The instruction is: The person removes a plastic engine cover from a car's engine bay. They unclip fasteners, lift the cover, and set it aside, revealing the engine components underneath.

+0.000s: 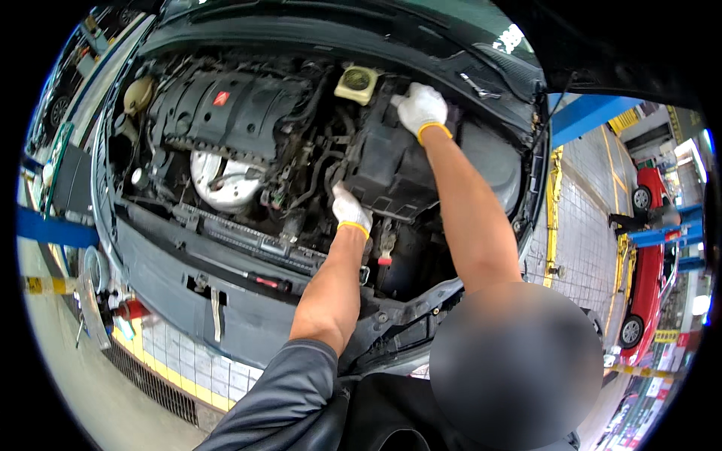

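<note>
A black plastic box (395, 161) sits in the right half of the open engine bay, between my two gloved hands. My left hand (351, 210), in a white glove with a yellow cuff, is closed on the box's near left corner. At the far end my right hand (421, 109), gloved the same way, is closed on the box's upper edge. The undersides of the fingers are hidden. To the left lies the black engine cover (226, 113) with a red badge, above a silver metal heat shield (226, 180). A square cream-coloured part (356, 84) stands just beyond the box.
A red-and-black-handled tool (269, 283) lies along the front panel (203, 263). A metal tool (479, 86) rests on the cowl at the far right. Blue lift arms (598, 116) flank the car. A red car (647, 278) stands farther right. A blurred round patch covers the lower right.
</note>
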{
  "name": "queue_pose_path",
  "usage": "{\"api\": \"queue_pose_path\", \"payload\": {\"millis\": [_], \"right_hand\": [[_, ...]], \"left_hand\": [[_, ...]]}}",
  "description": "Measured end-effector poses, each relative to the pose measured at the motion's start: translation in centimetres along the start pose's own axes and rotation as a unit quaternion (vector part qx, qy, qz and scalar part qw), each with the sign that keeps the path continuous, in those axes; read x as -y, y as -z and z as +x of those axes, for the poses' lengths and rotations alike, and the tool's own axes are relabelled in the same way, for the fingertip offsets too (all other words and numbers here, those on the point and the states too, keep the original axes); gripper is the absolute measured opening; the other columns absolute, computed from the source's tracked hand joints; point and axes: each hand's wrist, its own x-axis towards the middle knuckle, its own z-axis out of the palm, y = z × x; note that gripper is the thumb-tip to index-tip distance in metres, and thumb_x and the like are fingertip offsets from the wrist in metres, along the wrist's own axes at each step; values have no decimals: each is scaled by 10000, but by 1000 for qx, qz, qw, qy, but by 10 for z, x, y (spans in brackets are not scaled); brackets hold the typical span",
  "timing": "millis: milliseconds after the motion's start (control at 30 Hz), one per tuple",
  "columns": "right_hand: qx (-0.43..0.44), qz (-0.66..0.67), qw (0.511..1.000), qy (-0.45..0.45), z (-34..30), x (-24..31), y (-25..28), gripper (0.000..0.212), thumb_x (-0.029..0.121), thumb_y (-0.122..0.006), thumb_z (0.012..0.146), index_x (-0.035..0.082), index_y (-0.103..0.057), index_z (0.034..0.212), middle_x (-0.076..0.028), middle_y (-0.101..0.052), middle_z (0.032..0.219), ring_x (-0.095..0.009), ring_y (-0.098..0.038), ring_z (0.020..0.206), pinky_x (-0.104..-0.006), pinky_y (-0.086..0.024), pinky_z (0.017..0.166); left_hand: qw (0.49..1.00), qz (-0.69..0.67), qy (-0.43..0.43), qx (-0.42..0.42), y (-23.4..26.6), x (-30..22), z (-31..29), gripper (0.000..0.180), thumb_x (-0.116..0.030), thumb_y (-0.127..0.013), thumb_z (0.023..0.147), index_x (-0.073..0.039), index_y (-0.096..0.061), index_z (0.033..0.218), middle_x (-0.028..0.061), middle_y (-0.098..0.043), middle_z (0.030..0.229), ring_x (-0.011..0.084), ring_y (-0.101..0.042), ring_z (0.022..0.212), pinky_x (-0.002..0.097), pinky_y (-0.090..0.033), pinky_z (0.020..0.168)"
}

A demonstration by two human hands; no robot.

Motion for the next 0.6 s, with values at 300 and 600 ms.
{"api": "queue_pose_path", "payload": {"millis": [300, 600], "right_hand": [[37, 44, 998, 17, 3, -4, 12, 504, 491, -731, 917, 71, -806, 1185, -200, -760, 1316, -400, -695, 1282, -480, -547, 1094], [60, 43, 997, -3, 10, -8, 22, 509, 481, -714, 943, 104, -780, 1279, -191, -733, 1378, -388, -665, 1328, -487, -519, 1122]], "left_hand": [[998, -30, 10, 59, 3, 3, -9, 520, -364, -413, 1050, -86, -702, 1381, 115, -706, 1418, 339, -683, 1264, 546, -551, 1109], [997, 58, -30, -42, -7, 15, 6, 538, -376, -385, 1049, -111, -693, 1403, 108, -698, 1424, 348, -675, 1281, 564, -537, 1128]]}}
